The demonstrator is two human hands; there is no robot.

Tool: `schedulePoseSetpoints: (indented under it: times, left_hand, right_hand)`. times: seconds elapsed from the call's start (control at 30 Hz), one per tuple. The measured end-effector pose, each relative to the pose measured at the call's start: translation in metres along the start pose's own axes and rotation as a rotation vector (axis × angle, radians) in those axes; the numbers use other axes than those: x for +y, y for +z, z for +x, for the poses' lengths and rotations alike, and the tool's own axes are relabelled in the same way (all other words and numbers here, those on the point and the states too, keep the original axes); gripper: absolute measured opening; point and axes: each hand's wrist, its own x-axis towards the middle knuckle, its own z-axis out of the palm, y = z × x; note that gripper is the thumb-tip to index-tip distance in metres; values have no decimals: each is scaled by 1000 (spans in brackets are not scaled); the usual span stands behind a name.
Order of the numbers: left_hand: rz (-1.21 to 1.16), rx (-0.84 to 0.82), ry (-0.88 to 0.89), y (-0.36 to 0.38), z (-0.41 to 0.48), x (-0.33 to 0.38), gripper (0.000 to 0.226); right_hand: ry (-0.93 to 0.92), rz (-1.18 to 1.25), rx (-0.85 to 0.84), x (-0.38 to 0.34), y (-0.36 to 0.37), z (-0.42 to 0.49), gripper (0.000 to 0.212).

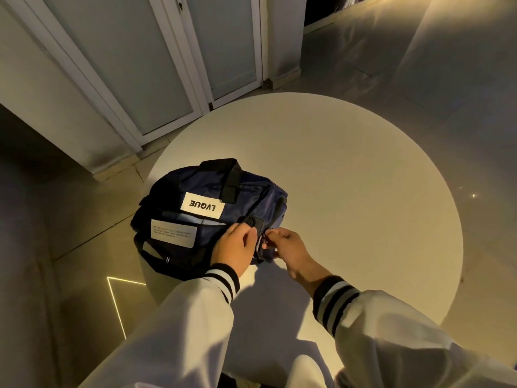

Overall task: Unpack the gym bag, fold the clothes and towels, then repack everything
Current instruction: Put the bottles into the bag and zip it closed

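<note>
While on round table (349, 177), soft gym bag (251, 197)

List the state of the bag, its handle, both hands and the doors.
gym bag: lies on the table, mostly closed, with a pale slit showing along the top.
handle: lies over the bag, unheld.
left hand: grips the bag's near end.
right hand: pinches what looks like the zip pull.
doors: closed.

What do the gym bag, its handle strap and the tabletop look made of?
Gym bag: navy synthetic fabric, likely nylon, slight sheen and soft creases. Handle strap: black matte webbing, apparently. Round table: smooth matte off-white top, laminate or painted; unclear.
</note>
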Motion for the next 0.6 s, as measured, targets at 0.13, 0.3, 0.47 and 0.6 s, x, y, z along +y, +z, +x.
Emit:
schedulePoseSetpoints:
  times: [0.13, 0.3, 0.47, 0.6]
  left_hand:
    - [44, 24, -39, -1, 17, 17, 41]
    - [98, -97, -150, 8, 47, 35, 34]
    - [16, -108, -94, 7, 56, 36, 25]
    - [28, -84, -57, 6, 51, 35, 24]
  right_hand:
    - [-110, -154, 8, 3, -1, -7, 24]
    - [-194, -193, -7, 16, -1, -8, 27]
    - [-169, -175, -2, 20, 0, -10, 34]
    - [-179, -276, 51, 16, 2, -12, 37]
